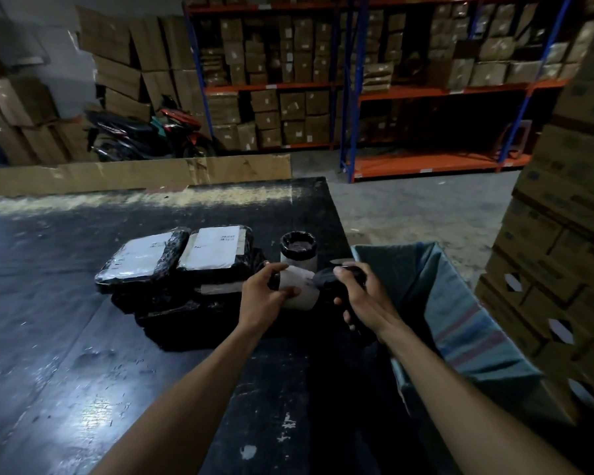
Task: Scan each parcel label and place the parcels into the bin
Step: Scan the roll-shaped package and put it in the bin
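Two bare forearms are reaching in from the bottom edge, over the scuffed black table top [83, 389]. Left hand [266, 296] is wrapping around the near end of a small cylindrical parcel with a white paper label [297, 286], thumb lying over the top, fingers curling underneath; the parcel is lying roughly on its side, held just above the table. Right hand [360, 296] is closing around a dark handheld scanner [336, 282], its head pointing left at the parcel's labelled face. Scanner head and label are sitting very close together, possibly touching; motion blur is making that hard to settle.

Just behind the held parcel, a second cylindrical parcel, white-sided with a black plastic top [298, 246], is standing upright on the table. To the left of both hands, a stack of flat parcels in shiny black wrap with white shipping labels [182, 262] is resting on the table, two labelled packs side by side on top, darker packs beneath them. The left hand is hovering just beside the stack's right edge.

To the right of the right hand, off the table's edge, the bin, a cardboard box lined with a blue-grey woven sack bearing faded red stripes [467, 323], is standing open. The right wrist is passing near its left rim.

Beyond the table, blue-and-orange steel racking loaded with brown cartons [288, 80] is filling the back wall, and a parked motorbike [144, 132] is standing at left.
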Action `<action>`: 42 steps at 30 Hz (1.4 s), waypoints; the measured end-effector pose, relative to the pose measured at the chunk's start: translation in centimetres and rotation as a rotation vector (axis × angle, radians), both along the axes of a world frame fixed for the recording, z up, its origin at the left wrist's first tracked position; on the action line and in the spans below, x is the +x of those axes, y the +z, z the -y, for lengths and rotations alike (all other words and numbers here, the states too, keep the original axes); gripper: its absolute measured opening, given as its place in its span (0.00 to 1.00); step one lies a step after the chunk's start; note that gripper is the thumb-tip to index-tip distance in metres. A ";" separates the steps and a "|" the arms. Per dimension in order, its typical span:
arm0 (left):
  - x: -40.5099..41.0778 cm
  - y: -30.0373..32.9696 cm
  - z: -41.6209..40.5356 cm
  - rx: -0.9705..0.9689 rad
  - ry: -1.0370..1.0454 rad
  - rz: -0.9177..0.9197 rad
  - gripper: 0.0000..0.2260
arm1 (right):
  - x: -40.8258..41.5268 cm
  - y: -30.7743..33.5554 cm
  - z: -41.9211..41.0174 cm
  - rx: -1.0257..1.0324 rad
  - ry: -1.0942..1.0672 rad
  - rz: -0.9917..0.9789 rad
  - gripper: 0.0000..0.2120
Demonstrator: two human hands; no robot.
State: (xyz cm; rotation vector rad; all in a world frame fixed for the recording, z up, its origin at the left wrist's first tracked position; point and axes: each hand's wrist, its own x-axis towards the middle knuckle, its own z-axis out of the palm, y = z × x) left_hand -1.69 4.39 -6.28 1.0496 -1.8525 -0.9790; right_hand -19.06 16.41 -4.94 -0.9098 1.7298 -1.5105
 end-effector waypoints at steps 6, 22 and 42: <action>1.0 0.2 -1.4 0.022 -0.023 -0.039 0.22 | 1.8 0.4 -1.1 -0.001 -0.058 -0.046 0.13; 3.4 2.2 -2.5 0.006 -0.015 -0.136 0.23 | 4.6 1.0 -3.4 0.110 -0.161 -0.095 0.26; 5.5 3.4 -3.0 0.070 -0.124 -0.210 0.21 | 8.4 -3.7 -4.1 0.559 -0.087 -0.620 0.43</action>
